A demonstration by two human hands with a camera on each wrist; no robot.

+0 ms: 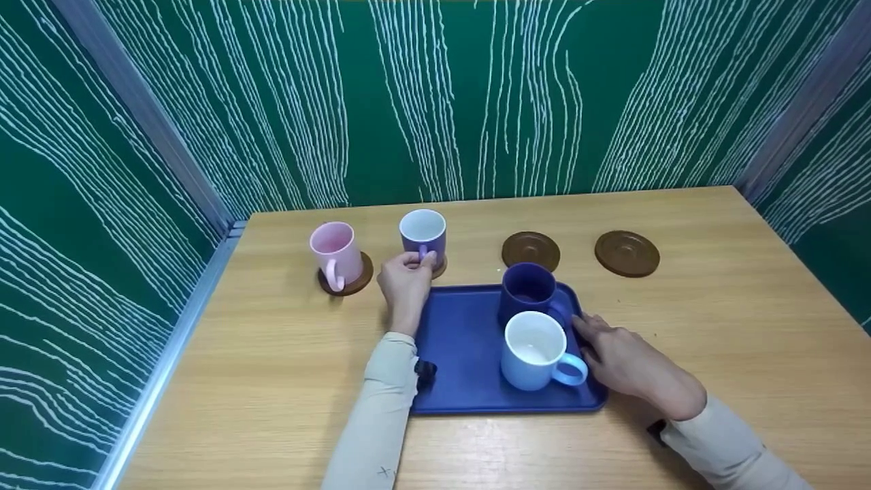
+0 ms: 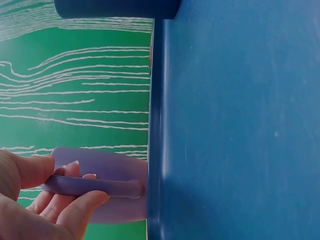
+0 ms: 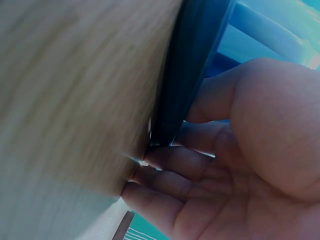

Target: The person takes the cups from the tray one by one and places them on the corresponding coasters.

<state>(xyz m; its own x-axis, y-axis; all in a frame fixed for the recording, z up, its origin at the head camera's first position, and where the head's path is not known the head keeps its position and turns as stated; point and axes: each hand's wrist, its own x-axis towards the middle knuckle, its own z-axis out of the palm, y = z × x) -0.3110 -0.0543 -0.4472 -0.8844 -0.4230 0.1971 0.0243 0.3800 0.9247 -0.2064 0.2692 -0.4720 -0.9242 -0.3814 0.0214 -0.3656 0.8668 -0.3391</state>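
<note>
By its handle, my left hand [image 1: 406, 286] holds a purple mug [image 1: 423, 233] with a white inside, which stands upright over a brown coaster [image 1: 439, 267]. Thumb and fingers pinch that handle [image 2: 95, 187] in the left wrist view. At the right side of a blue tray [image 1: 463, 340], my right hand [image 1: 622, 357] grips the rim, thumb over the edge and other fingers low against the table. On the tray stand a dark blue mug [image 1: 515, 306] and, in front of it, a light blue mug [image 1: 524, 367], both with handles toward my right hand.
A pink mug [image 1: 346, 255] stands on a brown coaster [image 1: 365, 273] at the left. Two bare coasters, one behind the tray [image 1: 531, 250] and another [image 1: 627, 253] further right, lie on the wooden table [image 1: 272, 381]. Green white-streaked walls [image 1: 476, 102] enclose the back and sides.
</note>
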